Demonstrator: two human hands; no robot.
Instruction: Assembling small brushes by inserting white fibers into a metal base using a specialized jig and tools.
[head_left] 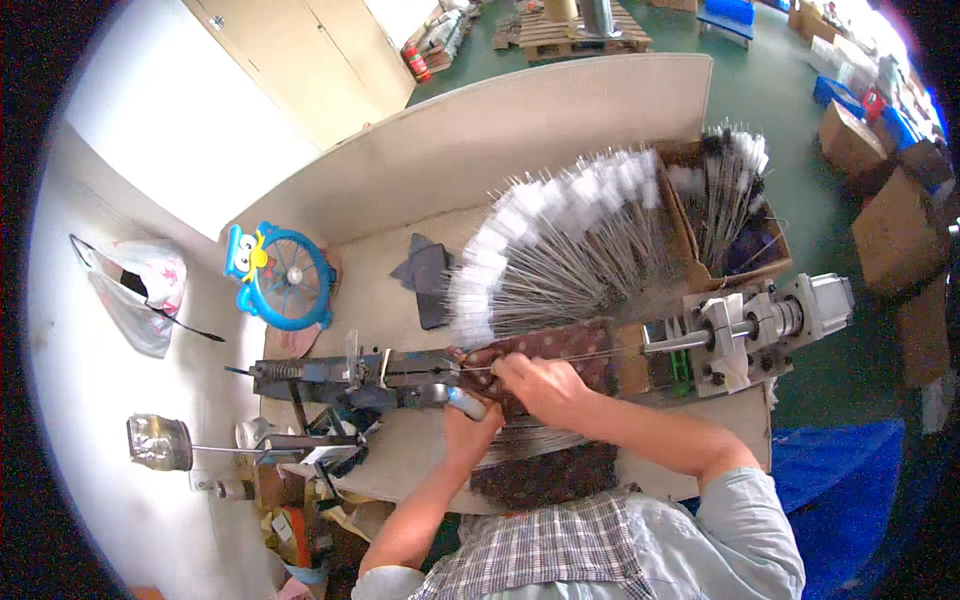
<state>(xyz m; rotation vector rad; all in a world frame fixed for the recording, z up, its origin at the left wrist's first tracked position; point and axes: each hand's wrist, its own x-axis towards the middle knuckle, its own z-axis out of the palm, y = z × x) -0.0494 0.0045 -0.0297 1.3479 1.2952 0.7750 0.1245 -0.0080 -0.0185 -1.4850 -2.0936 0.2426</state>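
Observation:
My right hand [545, 388] is closed in a pinch on a thin wire [590, 354] that runs to the right, over a brown spotted cloth [585, 340]. Just left and nearer to me, my left hand [472, 432] is closed at a short pale-blue and white handle [466, 402] on the end of a dark metal clamp [420, 372]; its fingertips are partly hidden. Beyond both hands, many wire brushes [575, 235] with white bristle ends lie fanned out. To the right stands a motor-driven chuck [730, 335].
A cardboard box [780, 262] with more brushes stands at the right back. A blue round fan [285, 280] and dark cloth pieces [432, 285] sit at the left. A lamp [160, 443] reaches in from the wall. A pale board [500, 115] borders the table's far side.

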